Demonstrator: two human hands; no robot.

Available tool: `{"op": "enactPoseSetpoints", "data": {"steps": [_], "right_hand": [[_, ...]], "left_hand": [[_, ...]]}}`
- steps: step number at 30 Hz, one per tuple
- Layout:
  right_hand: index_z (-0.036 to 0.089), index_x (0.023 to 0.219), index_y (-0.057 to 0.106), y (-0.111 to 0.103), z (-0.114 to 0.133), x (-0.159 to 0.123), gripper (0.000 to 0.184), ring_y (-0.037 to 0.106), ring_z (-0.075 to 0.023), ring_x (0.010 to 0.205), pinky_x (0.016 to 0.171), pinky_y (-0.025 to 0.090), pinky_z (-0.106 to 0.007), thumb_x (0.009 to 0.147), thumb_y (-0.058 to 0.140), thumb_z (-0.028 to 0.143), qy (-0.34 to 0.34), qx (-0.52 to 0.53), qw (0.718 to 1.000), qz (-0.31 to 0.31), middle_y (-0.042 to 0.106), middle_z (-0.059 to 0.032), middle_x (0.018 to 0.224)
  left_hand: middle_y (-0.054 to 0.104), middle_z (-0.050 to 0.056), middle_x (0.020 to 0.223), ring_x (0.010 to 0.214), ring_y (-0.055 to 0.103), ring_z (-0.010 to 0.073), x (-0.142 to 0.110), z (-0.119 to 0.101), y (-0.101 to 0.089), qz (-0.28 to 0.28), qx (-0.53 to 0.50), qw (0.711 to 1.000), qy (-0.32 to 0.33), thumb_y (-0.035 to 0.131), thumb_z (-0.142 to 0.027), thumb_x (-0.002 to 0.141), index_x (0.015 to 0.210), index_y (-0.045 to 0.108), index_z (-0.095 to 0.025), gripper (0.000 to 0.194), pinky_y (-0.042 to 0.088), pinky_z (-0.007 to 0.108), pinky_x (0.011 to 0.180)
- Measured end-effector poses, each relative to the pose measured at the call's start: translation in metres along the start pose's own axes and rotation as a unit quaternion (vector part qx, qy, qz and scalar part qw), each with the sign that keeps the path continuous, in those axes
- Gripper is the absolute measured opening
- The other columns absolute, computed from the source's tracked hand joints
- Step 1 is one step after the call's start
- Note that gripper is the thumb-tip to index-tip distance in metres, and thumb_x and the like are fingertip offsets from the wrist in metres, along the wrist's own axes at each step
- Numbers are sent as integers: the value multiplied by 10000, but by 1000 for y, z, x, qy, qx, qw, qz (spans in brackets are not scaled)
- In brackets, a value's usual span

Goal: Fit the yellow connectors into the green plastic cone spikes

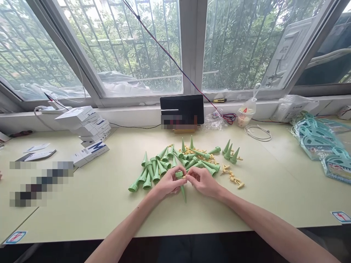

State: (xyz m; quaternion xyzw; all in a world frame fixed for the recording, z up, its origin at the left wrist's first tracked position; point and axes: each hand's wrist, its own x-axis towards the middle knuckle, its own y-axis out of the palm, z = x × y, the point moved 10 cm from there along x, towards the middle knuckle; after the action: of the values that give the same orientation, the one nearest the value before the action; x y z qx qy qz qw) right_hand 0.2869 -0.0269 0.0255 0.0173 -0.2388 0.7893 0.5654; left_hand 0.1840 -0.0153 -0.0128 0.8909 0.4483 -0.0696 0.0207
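My left hand [168,182] is closed around a green plastic watering spike [183,194], its ribbed cap end up and its point slanting down toward the table. My right hand [204,182] pinches a small yellow valve [184,177] against the side of that spike, just below the cap; the fingers partly hide it. Just beyond my hands lies a heap of similar green spikes [148,168], with a pile of small yellow valves [210,157] among and behind them. To the right, three spikes [227,153] stand point up, with yellow bits beside them, and loose yellow valves [234,179] lie nearer me.
A dark-screened tablet [182,106] leans at the windowsill. Stacked white boxes [85,122] stand at left. A bagged cup [244,115], a coiled white cable [257,133] and teal plastic items in clear wrap [315,138] are at right. The table's front edge is close to me.
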Motion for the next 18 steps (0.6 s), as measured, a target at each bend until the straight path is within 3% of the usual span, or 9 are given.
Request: {"op": "enactPoseSetpoints", "data": {"steps": [8, 14, 18], "right_hand": [[187, 745, 607, 3, -7, 3, 357, 432, -117, 484, 462, 335, -253, 963, 553, 465, 5, 16, 1000, 6, 519, 23, 550], [190, 883, 605, -1, -9, 2, 297, 522, -126, 568, 510, 421, -251, 937, 601, 481, 7, 49, 999, -16, 643, -16, 743], [203, 927, 581, -4, -11, 0, 263, 546, -135, 605, 523, 445, -255, 915, 642, 458, 6, 58, 998, -23, 635, -17, 795]], "left_hand": [[352, -130, 439, 346, 333, 55, 0, -7, 1, -4, 16, 1000, 4, 734, -399, 813, 927, 515, -210, 311, 301, 158, 367], [356, -130, 407, 345, 329, 64, 2, -7, 0, -9, 30, 999, 5, 722, -399, 827, 944, 516, -217, 298, 301, 163, 374], [371, -121, 409, 340, 346, 65, 3, -11, 0, -21, 30, 999, 9, 729, -416, 823, 931, 523, -211, 310, 294, 167, 376]]}}
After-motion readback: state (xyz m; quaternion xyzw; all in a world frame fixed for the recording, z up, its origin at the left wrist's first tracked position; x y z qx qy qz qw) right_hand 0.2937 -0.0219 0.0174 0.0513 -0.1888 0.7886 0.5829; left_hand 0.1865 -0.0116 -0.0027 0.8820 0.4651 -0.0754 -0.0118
